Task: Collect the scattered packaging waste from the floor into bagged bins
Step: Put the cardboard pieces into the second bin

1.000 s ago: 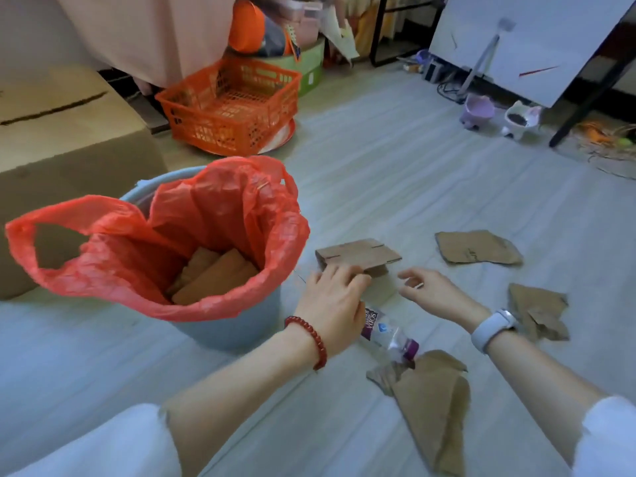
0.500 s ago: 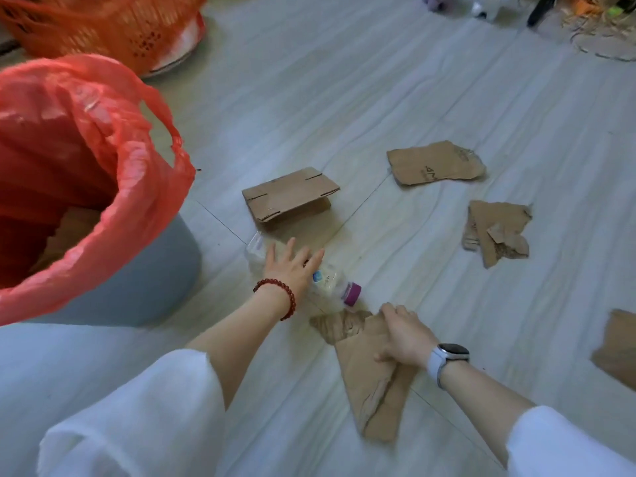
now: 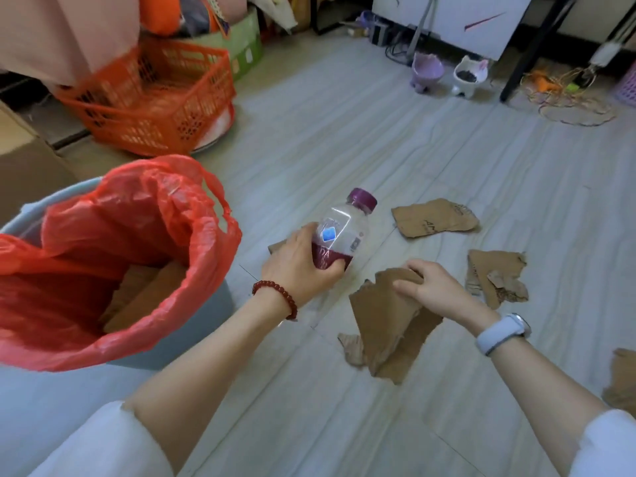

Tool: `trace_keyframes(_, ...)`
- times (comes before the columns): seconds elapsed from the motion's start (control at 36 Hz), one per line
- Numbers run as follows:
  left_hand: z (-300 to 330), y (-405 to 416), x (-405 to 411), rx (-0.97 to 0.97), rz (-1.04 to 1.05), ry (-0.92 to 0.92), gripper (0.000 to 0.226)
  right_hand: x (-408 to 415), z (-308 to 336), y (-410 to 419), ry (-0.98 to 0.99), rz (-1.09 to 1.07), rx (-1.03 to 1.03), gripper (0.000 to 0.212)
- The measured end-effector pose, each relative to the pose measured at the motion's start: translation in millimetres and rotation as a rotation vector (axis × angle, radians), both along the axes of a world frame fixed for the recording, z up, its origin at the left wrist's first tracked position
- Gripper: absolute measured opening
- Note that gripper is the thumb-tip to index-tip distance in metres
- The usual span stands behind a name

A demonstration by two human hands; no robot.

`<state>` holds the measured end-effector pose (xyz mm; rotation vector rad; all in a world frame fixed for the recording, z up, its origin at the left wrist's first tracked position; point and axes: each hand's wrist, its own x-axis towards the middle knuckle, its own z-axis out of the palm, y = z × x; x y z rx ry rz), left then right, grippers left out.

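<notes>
My left hand grips a clear plastic bottle with a purple cap, lifted off the floor and tilted, just right of the bin. My right hand pinches the top edge of a large torn cardboard piece and holds it raised above the floor. The grey bin lined with a red bag stands at the left and has cardboard pieces inside. More cardboard scraps lie on the floor: one flat piece, a crumpled one, another at the right edge. A folded piece is mostly hidden behind my left hand.
An orange plastic basket sits behind the bin, with a brown carton at far left. Two small pet bowls, cables and a white board on a stand are at the back. Grey floor stretches between them.
My left hand has closed round the bottle and lifted it off the floor. My right hand has raised the large cardboard piece. The camera has tilted back up.
</notes>
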<state>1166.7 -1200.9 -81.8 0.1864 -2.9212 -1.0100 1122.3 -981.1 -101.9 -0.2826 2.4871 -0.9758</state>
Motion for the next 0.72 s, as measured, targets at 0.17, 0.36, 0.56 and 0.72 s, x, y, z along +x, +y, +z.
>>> trace_keyframes(0.17,104,-56,1,0.224,0.208,0.404,0.05,-9,82,-67,0.368,-0.261,-0.365,0.018)
trace_keyframes(0.36,134,-163,52,0.131,0.474,0.459,0.024,8,136,-180,0.563,-0.29,-0.609,0.014)
trace_keyframes(0.56,101,-219,104,-0.02,0.62,0.054,0.033,36,133,-266,0.517,0.028,-0.539,0.026)
trace_keyframes(0.72,73,-231,109,-0.042,0.543,-0.117,0.057,49,119,-289,0.433,0.177,-0.351,0.033)
